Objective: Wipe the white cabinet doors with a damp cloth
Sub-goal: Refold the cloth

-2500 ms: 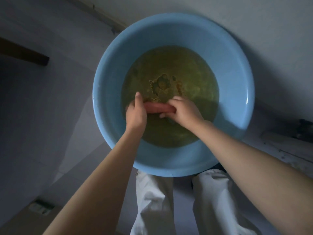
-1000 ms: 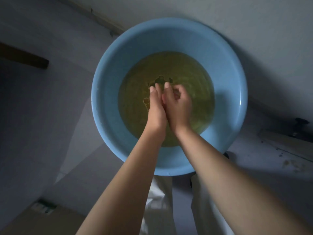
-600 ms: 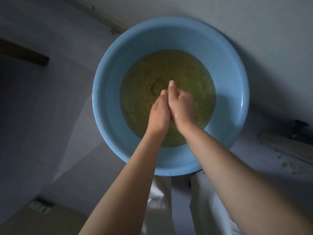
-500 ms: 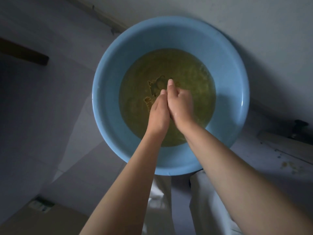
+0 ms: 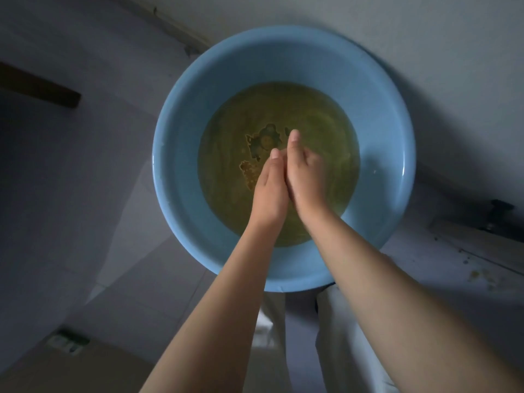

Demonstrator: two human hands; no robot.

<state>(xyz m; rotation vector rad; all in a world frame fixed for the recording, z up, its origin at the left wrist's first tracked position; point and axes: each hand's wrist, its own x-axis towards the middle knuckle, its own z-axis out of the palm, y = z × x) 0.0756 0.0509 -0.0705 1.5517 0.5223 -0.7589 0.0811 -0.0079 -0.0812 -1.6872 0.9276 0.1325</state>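
A round blue basin [image 5: 181,114] sits on the floor below me, holding murky yellow-green water [image 5: 317,117]. My left hand [image 5: 269,194] and my right hand [image 5: 307,171] are pressed tightly together just above the water, near the basin's middle. The right hand's fingers curl inward against the left palm. The pinkish cloth seen earlier is hidden between my hands; none of it shows. A dark blotch [image 5: 265,140] lies under the water just beyond my fingertips. No cabinet doors are in view.
The basin rests on pale floor tiles [image 5: 119,222] by a grey wall. My white trouser legs [image 5: 343,341] stand just behind it. A dark wooden bar [image 5: 39,89] is at the left, a small green-white object [image 5: 68,340] at bottom left, and a dark fitting [image 5: 499,214] at the right.
Earlier my hands held the pinkish cloth stretched between them in the water. They then came together around it and stay pressed, shifting slightly over the water.
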